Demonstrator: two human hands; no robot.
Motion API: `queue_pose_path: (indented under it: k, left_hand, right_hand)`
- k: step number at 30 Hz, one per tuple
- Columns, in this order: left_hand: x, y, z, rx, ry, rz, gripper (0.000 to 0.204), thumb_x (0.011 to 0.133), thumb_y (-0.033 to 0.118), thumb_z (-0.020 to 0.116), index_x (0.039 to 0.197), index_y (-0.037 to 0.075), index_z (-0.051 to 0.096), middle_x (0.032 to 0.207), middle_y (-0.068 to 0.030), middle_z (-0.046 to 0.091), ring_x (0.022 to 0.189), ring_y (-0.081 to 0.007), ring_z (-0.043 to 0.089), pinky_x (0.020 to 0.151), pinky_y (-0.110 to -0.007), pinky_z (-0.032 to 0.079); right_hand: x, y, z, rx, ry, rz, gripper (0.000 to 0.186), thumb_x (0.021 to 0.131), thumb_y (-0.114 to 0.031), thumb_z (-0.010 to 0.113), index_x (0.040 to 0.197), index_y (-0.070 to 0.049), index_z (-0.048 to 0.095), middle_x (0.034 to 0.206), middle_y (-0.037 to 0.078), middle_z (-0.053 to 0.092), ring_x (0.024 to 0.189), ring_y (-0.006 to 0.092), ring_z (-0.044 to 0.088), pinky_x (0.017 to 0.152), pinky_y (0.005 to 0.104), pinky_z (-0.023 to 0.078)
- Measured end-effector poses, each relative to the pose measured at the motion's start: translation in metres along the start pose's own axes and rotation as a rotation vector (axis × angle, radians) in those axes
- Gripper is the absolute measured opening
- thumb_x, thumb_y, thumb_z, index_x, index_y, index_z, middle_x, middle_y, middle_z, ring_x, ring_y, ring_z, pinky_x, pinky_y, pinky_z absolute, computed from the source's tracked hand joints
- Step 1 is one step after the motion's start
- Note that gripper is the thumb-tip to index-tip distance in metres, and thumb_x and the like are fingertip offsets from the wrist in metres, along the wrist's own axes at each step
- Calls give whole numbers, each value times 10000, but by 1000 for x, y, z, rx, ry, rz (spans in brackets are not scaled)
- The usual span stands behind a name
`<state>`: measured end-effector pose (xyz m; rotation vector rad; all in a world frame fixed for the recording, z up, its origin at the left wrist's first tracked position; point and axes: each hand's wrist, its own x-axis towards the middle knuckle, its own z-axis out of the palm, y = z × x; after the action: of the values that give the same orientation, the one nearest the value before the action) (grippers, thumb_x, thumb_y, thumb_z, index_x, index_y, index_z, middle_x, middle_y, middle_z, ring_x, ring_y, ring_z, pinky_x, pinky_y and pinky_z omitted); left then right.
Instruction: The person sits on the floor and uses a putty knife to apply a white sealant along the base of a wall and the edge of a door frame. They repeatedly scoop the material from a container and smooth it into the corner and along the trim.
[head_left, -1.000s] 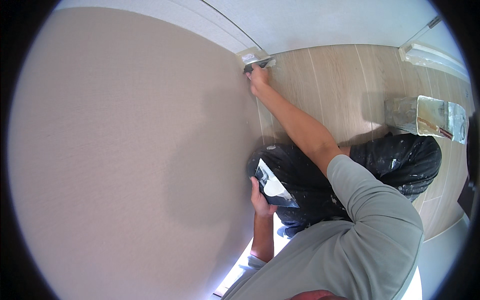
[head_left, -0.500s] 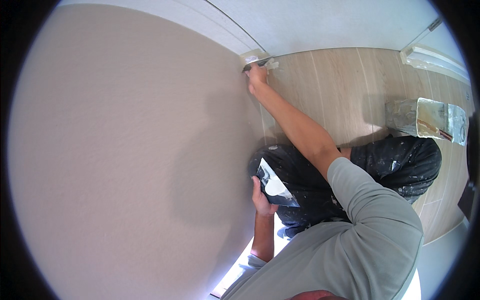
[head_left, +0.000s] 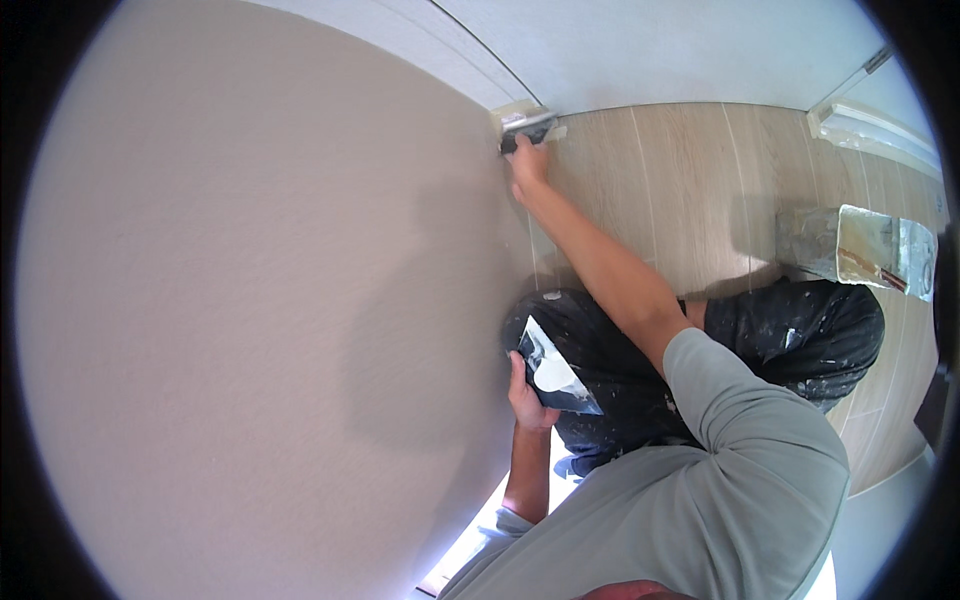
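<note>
My left hand [head_left: 528, 398] grips a dark, flat plastering trowel [head_left: 577, 402] by its edge, thumb on top, close to my knee. White filler [head_left: 553, 373] lies in a smooth patch on its face. Stretched far forward, my right hand [head_left: 530, 165] is closed on a putty knife [head_left: 528, 132] with a dark body and a pale edge. That knife is low in the corner where the beige wall [head_left: 250, 270], the white door frame [head_left: 455, 65] and the floor meet. Masking tape [head_left: 516, 108] shows at the foot of the frame.
A filler-smeared bucket [head_left: 806, 240] lies or stands on the wood-look floor [head_left: 690, 190] at the right, with a brownish stick inside. Beyond are a white door [head_left: 690, 50] and another white frame foot [head_left: 870, 132]. My paint-spotted dark trousers [head_left: 790, 330] are bent beneath me.
My right hand has turned the putty knife and shifted slightly right and nearer, so more of its blade shows. The view has moved a little; my left hand keeps its hold on the trowel.
</note>
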<state>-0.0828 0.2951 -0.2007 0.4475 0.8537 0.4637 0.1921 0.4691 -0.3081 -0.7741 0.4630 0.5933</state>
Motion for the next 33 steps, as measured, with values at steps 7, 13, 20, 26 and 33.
queue_pose_path:
  k: [7,13,20,26,33]
  left_hand:
    - [-1,0,4,19,57,-1,457,970,450,352,1117,76,569,885,-77,662,761,-197,650,690,-326,530]
    - [0,-1,-1,-9,104,-6,461,968,463,347,1064,79,585,819,-92,658,695,-197,644,630,-316,528]
    - [0,0,2,-27,154,-19,492,966,482,327,1038,69,585,787,-109,649,663,-207,634,592,-313,518]
    - [0,0,0,3,175,-19,512,969,487,307,1021,56,580,767,-110,633,641,-208,620,581,-312,511]
    - [0,0,6,-31,194,-10,511,971,484,307,1001,50,576,775,-103,628,645,-203,611,590,-310,507]
  right_hand:
    - [12,16,-33,-1,101,43,313,875,-129,528,1134,32,459,1075,149,548,958,230,558,850,394,471]
    - [14,17,-32,-29,107,58,326,878,-132,527,1152,29,457,1140,129,517,993,224,533,846,394,470]
    - [30,25,-34,-22,115,47,300,879,-121,514,1134,31,466,1072,118,541,912,209,557,832,387,472]
    - [51,35,-39,-54,71,49,236,874,-111,514,1062,30,492,924,119,568,766,208,584,743,362,496]
    - [42,29,-27,83,82,36,265,872,-93,516,1090,50,467,1014,157,539,863,240,577,747,405,523]
